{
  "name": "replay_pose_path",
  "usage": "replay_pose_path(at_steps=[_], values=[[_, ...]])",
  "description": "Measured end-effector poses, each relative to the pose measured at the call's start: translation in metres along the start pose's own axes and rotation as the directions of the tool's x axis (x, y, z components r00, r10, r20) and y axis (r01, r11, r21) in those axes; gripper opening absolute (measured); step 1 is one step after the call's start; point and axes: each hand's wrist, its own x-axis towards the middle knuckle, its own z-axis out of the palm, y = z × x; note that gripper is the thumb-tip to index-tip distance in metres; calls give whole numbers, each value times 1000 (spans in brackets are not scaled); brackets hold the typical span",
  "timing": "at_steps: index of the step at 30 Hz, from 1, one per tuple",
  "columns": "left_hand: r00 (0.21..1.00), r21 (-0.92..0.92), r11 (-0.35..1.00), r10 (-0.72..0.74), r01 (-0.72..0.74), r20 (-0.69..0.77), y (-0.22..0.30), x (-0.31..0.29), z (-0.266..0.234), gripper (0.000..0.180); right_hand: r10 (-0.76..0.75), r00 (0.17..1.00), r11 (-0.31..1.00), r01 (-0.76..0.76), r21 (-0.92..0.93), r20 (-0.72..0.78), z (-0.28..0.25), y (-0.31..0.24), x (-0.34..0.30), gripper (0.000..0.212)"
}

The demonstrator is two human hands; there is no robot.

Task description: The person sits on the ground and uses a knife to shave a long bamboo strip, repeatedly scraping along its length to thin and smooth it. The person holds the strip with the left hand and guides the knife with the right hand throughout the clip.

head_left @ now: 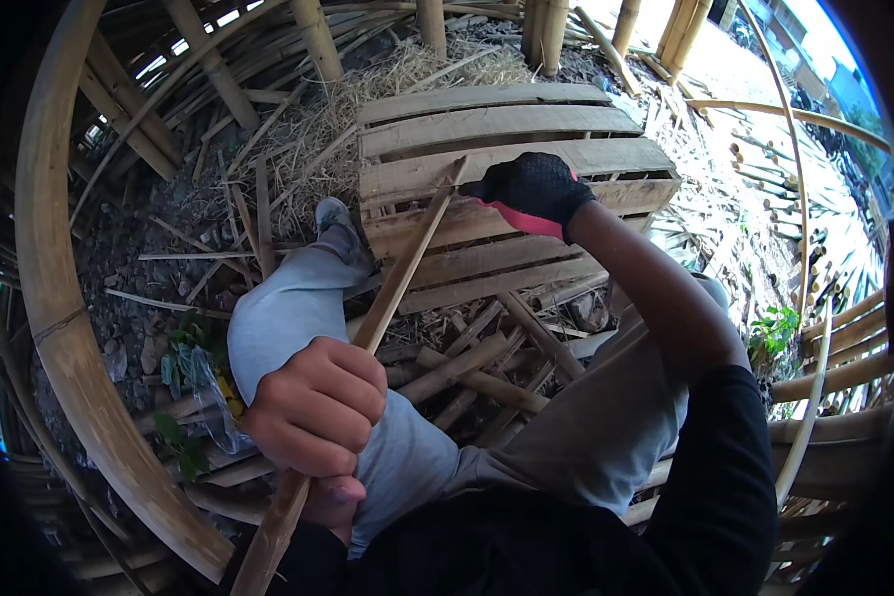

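Note:
My bare left hand (318, 412) is wrapped round a long split bamboo strip (407, 263). The strip slants from below that fist, over my left leg, up to the wooden pallet. Close to its far tip is my right hand (531, 191), in a black work glove with a pinkish-red edge. Those gloved fingers are curled closed; whatever they grip is too dark and small to name. Under the right hand lies the slatted wooden pallet (497, 129), between my spread legs and the bamboo posts.
Loose bamboo offcuts (477, 372) litter the ground before me. Straw shavings (338, 109) lie beyond the pallet's left side. A thick bamboo pole (55, 258) curves along my left, near a clear plastic bag (214, 402). Upright bamboo posts (316, 40) stand at the back.

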Motion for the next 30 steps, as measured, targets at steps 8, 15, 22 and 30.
replay_pose_path(at_steps=[8,15,22,30], values=[[997,-2,1000,-23,22,-68,24,6,8,63,116,993,981,-115,-153,-3,20,5,-7,32],[990,2,1000,-6,7,-142,35,4,2,64,55,995,998,-52,35,-88,10,-20,-27,33],[997,4,999,-49,50,-65,49,7,-3,55,59,997,994,-64,-93,-48,4,-19,-26,37],[956,69,997,39,-20,-291,61,17,12,61,493,865,869,-483,-106,97,26,37,-39,46]])
